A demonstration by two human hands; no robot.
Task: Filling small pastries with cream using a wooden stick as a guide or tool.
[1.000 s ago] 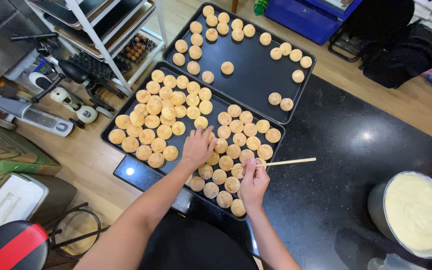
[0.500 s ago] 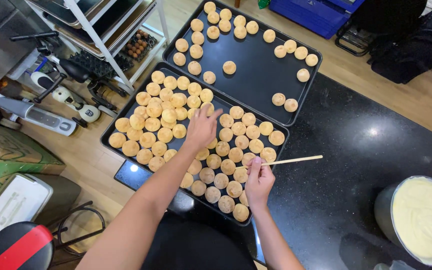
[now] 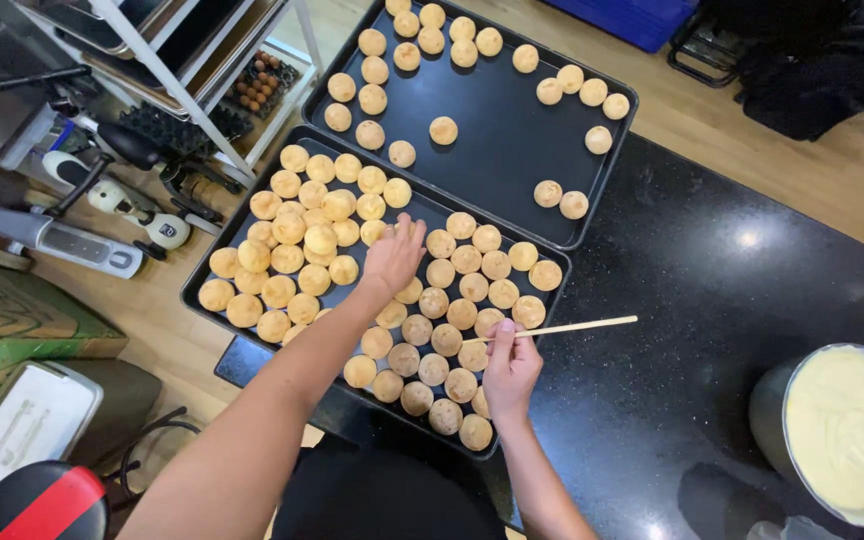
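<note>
Left hand is stretched out flat over the middle of the near baking tray, fingers spread a bit and resting on the small round golden pastry puffs there; it isn't gripping anything as far as I can see. Right hand sits near the tray's right edge, pinched narrow around a thin wooden stick, which pokes out sideways over the tray's right rim onto the black countertop. The stick's other end is hidden by the fingers, so can't tell if it's in a puff.

The puffs are crammed onto that near tray, piled a bit toward its left end and laid more in rows on the right. A second dark tray butts up against its far side, with puffs scattered mostly along its edges. At the counter's right edge there's a round metal tub of pale cream, well apart from both hands.
</note>
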